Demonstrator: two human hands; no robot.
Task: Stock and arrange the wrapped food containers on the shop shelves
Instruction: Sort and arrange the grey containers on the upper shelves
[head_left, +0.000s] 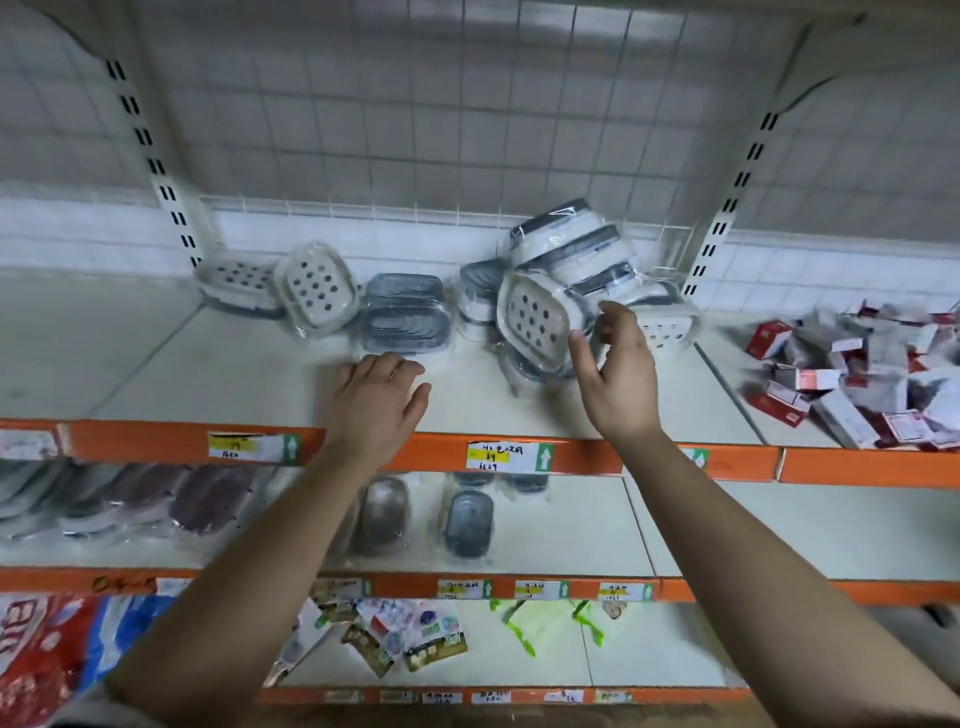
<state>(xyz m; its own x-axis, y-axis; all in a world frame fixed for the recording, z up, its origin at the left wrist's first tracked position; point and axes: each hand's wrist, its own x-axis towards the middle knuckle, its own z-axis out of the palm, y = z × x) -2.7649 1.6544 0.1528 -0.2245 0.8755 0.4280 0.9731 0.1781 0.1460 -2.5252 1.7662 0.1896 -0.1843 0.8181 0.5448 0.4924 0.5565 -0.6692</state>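
White shelf (260, 374), wire grid (467, 130) behind, wrapped containers (535, 319) in disarray (both hands' fingers (618, 318) loosely spread)

Three orange-edged shelves (234, 374) are in view, framed by two slotted uprights (161, 171). The top shelf carries two white perforated containers (317, 288), two grey containers (405, 312) and a heap (571, 260) of at least six more wrapped ones, the exact number lost in film and blur. Two hands show: the left hand (382, 400) and the right hand (621, 374). The middle shelf carries two single containers (384, 514) at centre and at least three dark containers (208, 499), blurred. Two yellow price labels (244, 447) show in full on the top edge. Two green items (514, 623) lie on the bottom shelf. The red-and-white boxes (810, 379) are too many to count.
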